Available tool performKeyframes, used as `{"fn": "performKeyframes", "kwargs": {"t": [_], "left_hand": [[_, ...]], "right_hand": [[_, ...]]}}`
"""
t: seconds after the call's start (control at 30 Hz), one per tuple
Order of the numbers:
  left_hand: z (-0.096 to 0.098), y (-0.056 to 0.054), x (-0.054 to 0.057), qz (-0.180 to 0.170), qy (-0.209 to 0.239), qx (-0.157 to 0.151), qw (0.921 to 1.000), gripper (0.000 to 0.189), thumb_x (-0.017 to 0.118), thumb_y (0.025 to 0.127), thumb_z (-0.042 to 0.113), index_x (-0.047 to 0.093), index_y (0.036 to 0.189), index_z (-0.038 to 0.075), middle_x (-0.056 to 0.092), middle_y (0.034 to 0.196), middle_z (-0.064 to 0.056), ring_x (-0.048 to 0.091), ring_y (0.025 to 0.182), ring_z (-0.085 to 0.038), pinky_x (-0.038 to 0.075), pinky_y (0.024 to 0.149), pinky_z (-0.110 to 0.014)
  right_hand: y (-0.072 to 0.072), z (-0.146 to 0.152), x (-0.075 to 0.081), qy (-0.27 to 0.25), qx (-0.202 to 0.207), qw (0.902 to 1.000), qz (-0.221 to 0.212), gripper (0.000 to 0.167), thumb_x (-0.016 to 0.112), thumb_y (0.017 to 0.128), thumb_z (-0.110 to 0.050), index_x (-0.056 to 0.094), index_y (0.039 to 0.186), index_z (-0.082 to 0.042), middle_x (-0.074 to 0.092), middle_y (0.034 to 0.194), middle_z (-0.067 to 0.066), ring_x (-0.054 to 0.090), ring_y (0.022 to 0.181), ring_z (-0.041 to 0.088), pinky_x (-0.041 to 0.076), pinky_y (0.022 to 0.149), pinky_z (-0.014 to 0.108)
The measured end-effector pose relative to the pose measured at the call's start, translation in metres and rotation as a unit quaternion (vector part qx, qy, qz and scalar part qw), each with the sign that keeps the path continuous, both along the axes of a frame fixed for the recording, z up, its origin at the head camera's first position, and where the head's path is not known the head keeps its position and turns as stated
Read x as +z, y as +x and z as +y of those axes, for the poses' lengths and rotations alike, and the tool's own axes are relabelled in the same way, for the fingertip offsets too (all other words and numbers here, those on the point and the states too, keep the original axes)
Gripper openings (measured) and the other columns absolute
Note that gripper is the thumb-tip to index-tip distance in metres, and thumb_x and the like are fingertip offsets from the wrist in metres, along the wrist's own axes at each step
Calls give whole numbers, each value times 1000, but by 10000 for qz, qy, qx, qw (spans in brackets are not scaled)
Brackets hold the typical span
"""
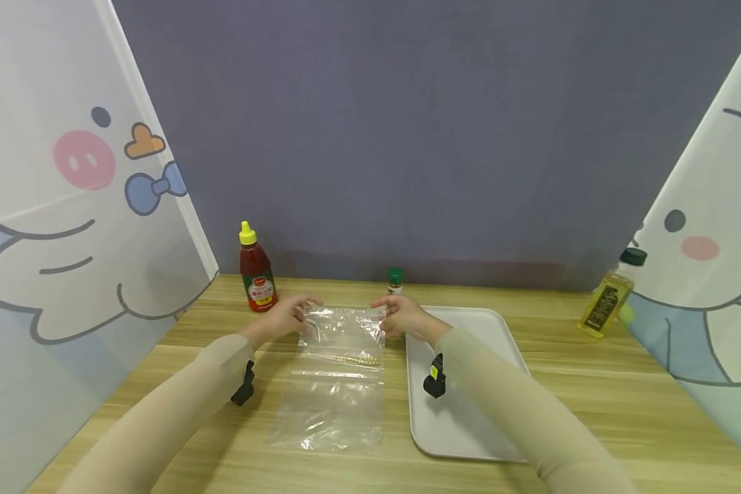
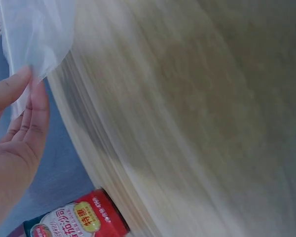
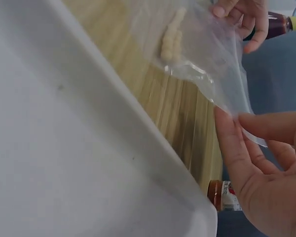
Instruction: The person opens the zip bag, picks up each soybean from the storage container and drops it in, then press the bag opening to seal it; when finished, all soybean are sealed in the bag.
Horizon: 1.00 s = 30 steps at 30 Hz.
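A clear plastic bag hangs down over the wooden table from both hands. Inside it lies a pale yellow, knobbly strip like a row of beads, also visible through the plastic in the right wrist view; its exact kind is unclear. My left hand pinches the bag's upper left corner between thumb and fingers, as the left wrist view shows. At the upper right corner, my right hand pinches the bag's edge, thumb against the fingertips.
A white tray lies under the right forearm. Behind the right hand stands a small green-capped jar. A red sauce bottle is at the back left, an oil bottle at the right. A grey panel closes the back.
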<state>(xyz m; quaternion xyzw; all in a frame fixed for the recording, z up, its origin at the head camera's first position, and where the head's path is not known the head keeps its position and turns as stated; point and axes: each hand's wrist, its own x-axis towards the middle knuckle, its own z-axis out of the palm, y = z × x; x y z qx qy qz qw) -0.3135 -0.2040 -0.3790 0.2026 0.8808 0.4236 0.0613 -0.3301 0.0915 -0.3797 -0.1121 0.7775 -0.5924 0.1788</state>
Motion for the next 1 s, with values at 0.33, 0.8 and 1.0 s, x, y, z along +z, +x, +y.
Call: {"fn": "performKeyframes", "kwargs": {"t": [0.33, 0.8, 1.0], "left_hand": [[-9, -11, -9, -314, -483, -301, 9979, 54, 73, 78, -8, 53, 128, -1, 50, 120, -25, 60, 88, -23, 55, 72, -29], [-6, -15, -8, -770, -774, -207, 9938, 54, 73, 83, 2, 53, 133, 2, 55, 132, -20, 56, 112, -31, 53, 91, -35], [-15, -14, 0, -651, -751, -311, 9946, 59, 74, 83, 4, 49, 135, -2, 51, 134, -25, 54, 116, -38, 50, 96, -43]], "right_hand": [[-6, -5, -5, 244, 234, 9984, -449, 55, 59, 79, 22, 53, 131, 5, 42, 86, 7, 59, 70, 20, 61, 73, 35], [-17, 1, -2, 980, 287, 9945, -223, 56, 63, 76, 20, 56, 130, 5, 56, 109, 18, 62, 66, 19, 60, 66, 29], [-21, 13, 13, 1253, 366, 9909, 338, 52, 65, 82, 9, 54, 132, 5, 62, 119, 23, 59, 76, 10, 55, 67, 26]]}}
